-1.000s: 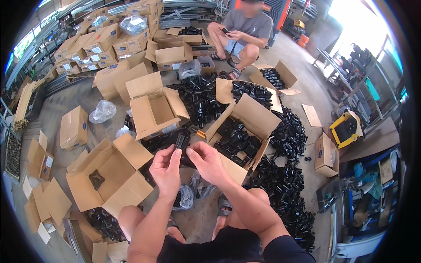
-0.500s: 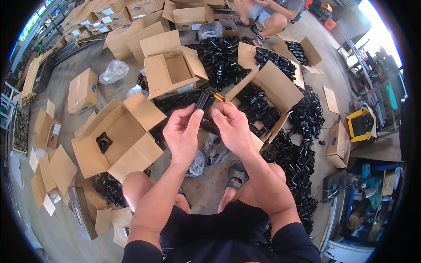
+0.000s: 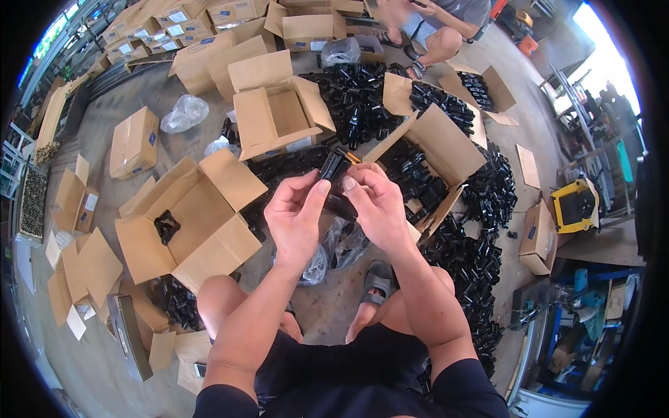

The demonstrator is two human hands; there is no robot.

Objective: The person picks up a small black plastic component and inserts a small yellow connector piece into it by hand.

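Note:
My left hand (image 3: 294, 216) pinches a black plastic part (image 3: 332, 166) between thumb and fingers, in front of my body. My right hand (image 3: 380, 203) closes on the same part from the other side, its thumb near the lower end. By the right fingertips a thin orange-and-black piece (image 3: 353, 158) sticks out; its kind and how it is held are not clear. Under the hands lie clear plastic bags (image 3: 346, 244) with dark contents. An open carton (image 3: 446, 150) full of black parts stands just beyond my right hand.
An open carton (image 3: 226, 233) at left holds one black piece (image 3: 166, 228). Another open carton (image 3: 254, 122) stands ahead. Heaps of black parts (image 3: 470, 265) spread along the right side and at the far middle (image 3: 352, 104). A person (image 3: 442, 45) squats at the far right.
The black part has tilted slightly, and both hands have shifted a little to the right in the picture. The hold stays the same.

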